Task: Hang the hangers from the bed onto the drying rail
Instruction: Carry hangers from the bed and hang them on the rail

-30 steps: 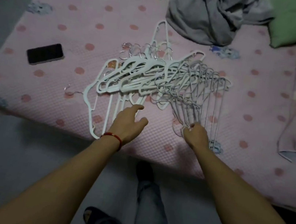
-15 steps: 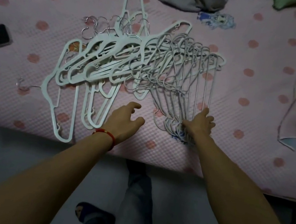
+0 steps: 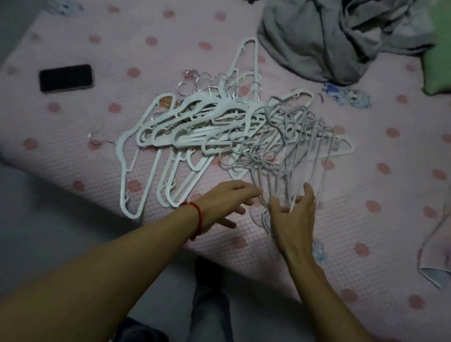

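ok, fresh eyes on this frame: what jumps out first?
The tangled pile of hangers in the middle of the pink bed, white plastic ones to the left and thin wire ones to the right. Both hands reach in at its near edge: the left hand open beside the wire ones, the right hand with spread fingers on them. A black phone lies left of the pile, and crumpled grey clothing behind it.

Hangers heaped on the bed (image 3: 386,224), both hands at their near edge

Wire hangers (image 3: 288,156) lie just beyond the right hand (image 3: 292,222) fingers; plastic hangers (image 3: 182,135) left of the left hand (image 3: 223,199); a phone (image 3: 66,78) farther left, crumpled cloth (image 3: 327,30) far beyond.
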Tool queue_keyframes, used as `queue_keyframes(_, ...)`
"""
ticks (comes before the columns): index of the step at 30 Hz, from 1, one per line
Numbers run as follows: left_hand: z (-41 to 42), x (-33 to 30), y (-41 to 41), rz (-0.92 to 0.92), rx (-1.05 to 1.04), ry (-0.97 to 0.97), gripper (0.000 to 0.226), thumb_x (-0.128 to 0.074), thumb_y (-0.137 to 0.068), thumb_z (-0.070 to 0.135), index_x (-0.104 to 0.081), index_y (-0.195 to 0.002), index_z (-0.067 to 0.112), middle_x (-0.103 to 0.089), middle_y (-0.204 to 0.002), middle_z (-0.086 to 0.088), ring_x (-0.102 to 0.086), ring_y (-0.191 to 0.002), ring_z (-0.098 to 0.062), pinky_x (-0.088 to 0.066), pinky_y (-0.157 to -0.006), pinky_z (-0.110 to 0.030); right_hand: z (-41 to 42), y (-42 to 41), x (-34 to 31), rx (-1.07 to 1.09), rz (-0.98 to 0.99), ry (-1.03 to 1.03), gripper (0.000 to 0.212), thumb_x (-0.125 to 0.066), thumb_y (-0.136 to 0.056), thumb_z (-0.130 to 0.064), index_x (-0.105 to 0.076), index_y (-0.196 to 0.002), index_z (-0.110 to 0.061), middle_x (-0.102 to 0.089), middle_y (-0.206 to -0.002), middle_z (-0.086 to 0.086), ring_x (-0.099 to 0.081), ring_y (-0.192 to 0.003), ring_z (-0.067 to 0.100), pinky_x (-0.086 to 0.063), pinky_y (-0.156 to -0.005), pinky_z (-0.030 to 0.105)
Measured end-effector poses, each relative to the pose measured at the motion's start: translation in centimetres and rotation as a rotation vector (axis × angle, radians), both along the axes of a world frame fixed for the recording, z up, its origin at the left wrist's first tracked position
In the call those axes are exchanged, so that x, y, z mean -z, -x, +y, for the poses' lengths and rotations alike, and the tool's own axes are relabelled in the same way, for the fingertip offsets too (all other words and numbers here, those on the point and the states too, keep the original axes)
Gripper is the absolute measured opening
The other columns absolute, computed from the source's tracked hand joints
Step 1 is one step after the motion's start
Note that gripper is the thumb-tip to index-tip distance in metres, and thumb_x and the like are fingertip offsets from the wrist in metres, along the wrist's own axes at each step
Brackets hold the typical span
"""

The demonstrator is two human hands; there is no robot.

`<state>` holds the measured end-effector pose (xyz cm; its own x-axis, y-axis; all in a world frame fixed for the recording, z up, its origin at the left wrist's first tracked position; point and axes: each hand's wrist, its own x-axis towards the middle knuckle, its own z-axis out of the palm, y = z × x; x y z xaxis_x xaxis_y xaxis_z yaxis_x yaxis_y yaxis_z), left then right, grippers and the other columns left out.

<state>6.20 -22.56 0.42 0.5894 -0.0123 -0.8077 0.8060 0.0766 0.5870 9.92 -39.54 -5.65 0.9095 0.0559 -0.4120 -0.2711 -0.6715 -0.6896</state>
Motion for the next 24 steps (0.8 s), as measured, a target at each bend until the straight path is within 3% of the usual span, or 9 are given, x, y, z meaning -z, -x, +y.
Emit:
queue_keyframes(2,1.2,-1.4,1.2,0.02,-0.193,0.154,0.051,-0.062,-0.08,0.068,-0.053,-0.12,0.037,-0.058,-0.13,-0.002,-0.054,-0.12,-0.026,-0.052,-0.093,-0.055,3.3,1.0,-2.3,-0.129,0.019,-0.145,0.078,-0.057,-0.087,-0.054,-0.018,-0.151,-0.033,-0.05,-0.136,0.005,-0.063,-0.1,0.017,-0.055,-0.087,0.042)
queue_keyframes(4,3.4,-3.2,2.9,-0.014,-0.372,0.264,0.047,-0.064,-0.078,0.069,-0.062,-0.113,0.036,-0.065,-0.124,-0.004,-0.057,-0.118,-0.029,-0.051,-0.09,-0.059,7.3,2.0,-4.8,-0.279,0.027,-0.247,0.073,-0.058,-0.089,-0.052,-0.02,-0.149,-0.035,-0.055,-0.127,-0.001,-0.064,-0.101,0.014,-0.058,-0.083,0.041)
queue_keyframes(7,8.5,-6.4,6.9,-0.128,-0.554,0.31,0.04,-0.067,-0.081,0.057,-0.074,-0.107,0.027,-0.068,-0.121,-0.007,-0.061,-0.11,-0.027,-0.053,-0.086,-0.053,14.0,4.1,-9.1,-0.554,0.019,-0.347,0.066,-0.061,-0.094,-0.041,-0.024,-0.149,-0.033,-0.06,-0.116,-0.008,-0.063,-0.095,0.0,-0.055,-0.074,0.021)
queue_keyframes(9,12.4,-8.6,10.7,-0.199,-0.682,0.285,0.047,-0.071,-0.079,0.05,-0.071,-0.114,0.018,-0.065,-0.126,-0.012,-0.061,-0.107,-0.028,-0.052,-0.083,-0.049,18.3,6.3,-11.9,-0.759,0.03,-0.401,0.068,-0.061,-0.094,-0.044,-0.025,-0.15,-0.033,-0.059,-0.12,-0.01,-0.063,-0.1,0.001,-0.052,-0.075,0.013)
queue_keyframes(12,17.2,-12.4,18.0,-0.271,-0.892,0.256,0.036,-0.069,-0.084,0.04,-0.064,-0.106,0.011,-0.067,-0.106,-0.012,-0.068,-0.089,-0.022,-0.055,-0.062,-0.033,24.7,10.8,-15.7,-1.088,0.024,-0.447,0.059,-0.056,-0.095,-0.054,-0.03,-0.145,-0.04,-0.061,-0.128,-0.006,-0.066,-0.106,0.008,-0.058,-0.088,0.03)
queue_keyframes(14,19.4,-14.4,23.7,-0.285,-1.025,0.207,0.031,-0.064,-0.088,0.039,-0.063,-0.103,0.011,-0.063,-0.091,-0.005,-0.064,-0.066,-0.013,-0.051,-0.053,-0.022,29.0,14.8,-17.8,-1.347,-0.1,-0.383,0.048,-0.045,-0.096,-0.062,-0.037,-0.138,-0.041,-0.069,-0.116,-0.003,-0.066,-0.092,0.008,-0.057,-0.082,0.034)
queue_keyframes(17,22.1,-17.1,32.9,-0.31,-1.265,0.078,0.048,-0.074,-0.076,0.05,-0.071,-0.111,0.016,-0.059,-0.096,-0.007,-0.059,-0.082,-0.02,-0.054,-0.076,-0.038,35.1,21.8,-20.6,-1.64,-0.353,-0.305,0.052,-0.031,-0.095,-0.069,-0.05,-0.129,-0.034,-0.071,-0.109,-0.005,-0.056,-0.084,0.007,-0.043,-0.078,0.027)
queue_keyframes(21,24.1,-20.0,45.5,-0.225,-1.641,-0.107,0.053,-0.078,-0.072,0.048,-0.067,-0.108,0.012,-0.065,-0.088,-0.011,-0.065,-0.081,-0.029,-0.057,-0.076,-0.053,40.5,32.4,-23.9,-1.83,-0.195,-0.428,0.057,-0.029,-0.096,-0.069,-0.052,-0.136,-0.035,-0.062,-0.126,-0.013,-0.058,-0.111,-0.001,-0.048,-0.098,0.029)
queue_keyframes(24,25.0,-21.4,54.5,-0.253,-1.891,-0.12,0.061,-0.079,-0.069,0.052,-0.063,-0.111,0.011,-0.062,-0.091,-0.016,-0.065,-0.079,-0.033,-0.055,-0.079,-0.06,43.0,40.8,-26.3,-1.943,-0.123,-0.479,0.042,-0.029,-0.101,-0.059,-0.058,-0.124,-0.039,-0.064,-0.118,-0.02,-0.062,-0.101,-0.004,-0.05,-0.09,0.025)
